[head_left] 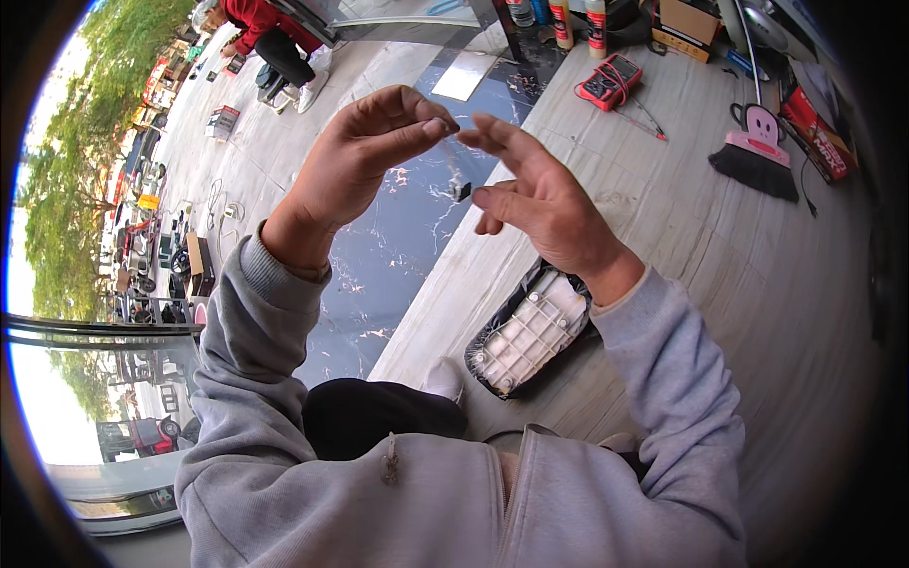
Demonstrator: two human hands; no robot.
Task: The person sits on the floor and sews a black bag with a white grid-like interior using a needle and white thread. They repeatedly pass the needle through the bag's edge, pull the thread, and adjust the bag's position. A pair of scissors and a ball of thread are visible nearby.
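Observation:
My left hand (365, 151) is raised in front of me, thumb and forefinger pinched together. A tiny dark bit seems to show at their tips, too small to name. Beside it is my right hand (554, 210), fingers apart and the forefinger nearly meeting the left fingertips. A small black piece (464, 192) appears by the right thumb; whether it touches the thumb, I cannot tell. Below my right wrist a seat (530, 331) lies upside down on the floor, its pale ribbed base facing up inside a black cover. My right wrist hides its far end.
A red multimeter (609, 83) with probe leads lies on the floor ahead. Bottles (596, 28) stand beyond it. To the right are a pink broom (757, 142) and a red box (816, 133). Outside at far left, a person in red (270, 33) bends down.

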